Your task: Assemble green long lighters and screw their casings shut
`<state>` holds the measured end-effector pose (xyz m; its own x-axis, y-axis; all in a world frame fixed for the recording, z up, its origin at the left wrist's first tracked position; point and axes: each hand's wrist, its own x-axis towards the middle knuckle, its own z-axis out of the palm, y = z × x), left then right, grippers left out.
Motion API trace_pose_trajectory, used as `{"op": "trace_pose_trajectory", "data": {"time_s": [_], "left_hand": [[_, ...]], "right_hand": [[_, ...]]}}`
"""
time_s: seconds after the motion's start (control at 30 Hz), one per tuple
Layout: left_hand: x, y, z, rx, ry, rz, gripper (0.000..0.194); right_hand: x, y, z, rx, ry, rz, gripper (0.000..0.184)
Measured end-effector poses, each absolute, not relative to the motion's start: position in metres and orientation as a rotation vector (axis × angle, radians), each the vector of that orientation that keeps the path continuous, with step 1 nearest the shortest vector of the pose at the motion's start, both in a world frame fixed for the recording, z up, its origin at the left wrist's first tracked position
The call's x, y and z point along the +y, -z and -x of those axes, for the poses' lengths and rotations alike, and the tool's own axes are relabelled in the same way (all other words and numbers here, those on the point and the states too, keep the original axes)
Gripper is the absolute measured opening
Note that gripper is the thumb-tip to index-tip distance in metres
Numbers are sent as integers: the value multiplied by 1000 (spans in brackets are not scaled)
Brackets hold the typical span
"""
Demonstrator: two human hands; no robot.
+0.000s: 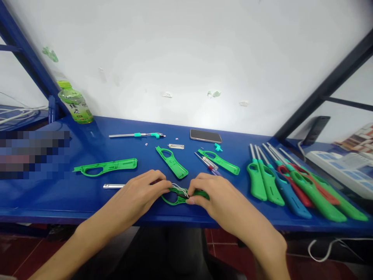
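A green lighter casing half (pixel 170 201) lies near the table's front edge between my hands. My left hand (pixel 147 190) is closed on its left part, where a silver metal tube (pixel 113 186) sticks out to the left. Thin white wires (pixel 180 188) loop up over the casing. Thumb and fingers of my right hand (pixel 214 190) pinch the casing near a small black part (pixel 183 196) at the wire ends; my fingertips partly hide it. Just beyond lie more green casing halves, one in the middle (pixel 176 166) and one at right (pixel 227 163).
Several assembled lighters (pixel 274 184) in green, blue and red lie at right. Another casing half (pixel 107 167) is at left. Farther back are a tube with a teal trigger (pixel 136 135), a small fuel tank (pixel 176 146), a phone (pixel 205 136) and a drink bottle (pixel 76 105).
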<state>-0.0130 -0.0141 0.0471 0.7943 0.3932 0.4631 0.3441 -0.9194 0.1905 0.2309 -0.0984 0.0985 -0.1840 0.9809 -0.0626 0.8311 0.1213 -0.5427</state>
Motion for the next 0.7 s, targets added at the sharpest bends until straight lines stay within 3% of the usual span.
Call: {"op": "trace_pose_trajectory", "data": {"time_s": [0.27, 0.53, 0.7], "left_hand": [[-14, -44, 14, 580, -786, -2924, 27], [-13, -43, 10, 629, -791, -2979, 39], [-17, -47, 10, 732, -740, -2800, 29]], "right_hand": [[-98, -99, -232, -2087, -679, 1760, 16], [-98, -98, -231, -2090, -676, 1745, 15], [-98, -100, -231, -2078, -678, 1751, 15]]}}
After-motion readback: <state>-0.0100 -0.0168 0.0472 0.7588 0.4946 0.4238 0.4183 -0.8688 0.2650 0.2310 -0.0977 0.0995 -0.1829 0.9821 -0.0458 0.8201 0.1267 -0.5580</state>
